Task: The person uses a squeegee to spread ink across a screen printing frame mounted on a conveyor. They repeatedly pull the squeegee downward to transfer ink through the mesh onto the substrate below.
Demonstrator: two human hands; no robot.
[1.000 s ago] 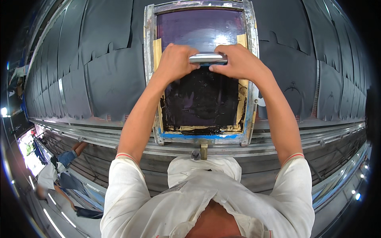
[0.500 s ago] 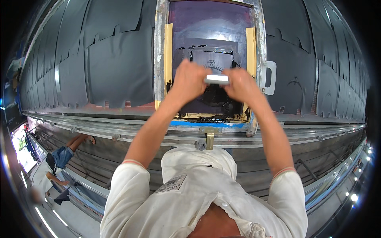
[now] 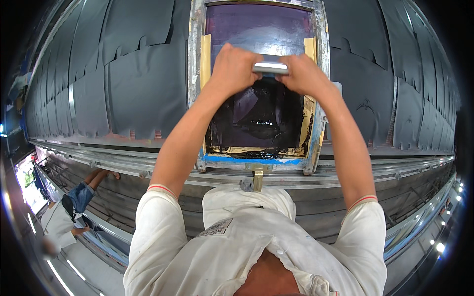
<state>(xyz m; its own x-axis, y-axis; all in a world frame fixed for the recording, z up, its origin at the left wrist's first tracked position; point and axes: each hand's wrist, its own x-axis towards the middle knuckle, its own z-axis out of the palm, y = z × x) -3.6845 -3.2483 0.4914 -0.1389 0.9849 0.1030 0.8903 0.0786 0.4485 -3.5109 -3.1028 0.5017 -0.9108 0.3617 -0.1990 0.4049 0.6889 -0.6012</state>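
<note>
Both my hands grip a squeegee with a pale metallic handle, across the upper middle of a screen-printing frame. My left hand is wrapped round its left end, and my right hand round its right end. Purple mesh fills the frame, with yellow tape along its sides and blue tape along the near edge. Wet black ink covers much of the mesh nearer to me. The squeegee's blade is mostly hidden below the handle and my fingers.
Dark fabric pieces lie in rows on the long table at both sides; one piece at right bears a printed black design. A metal rail runs along the near table edge, where a brass-coloured bracket joins the frame. Another person stands at lower left.
Both hands have moved away from me with the squeegee, up the frame. The frame's near edge now sits lower and slightly left in view. More inked mesh shows behind the squeegee.
</note>
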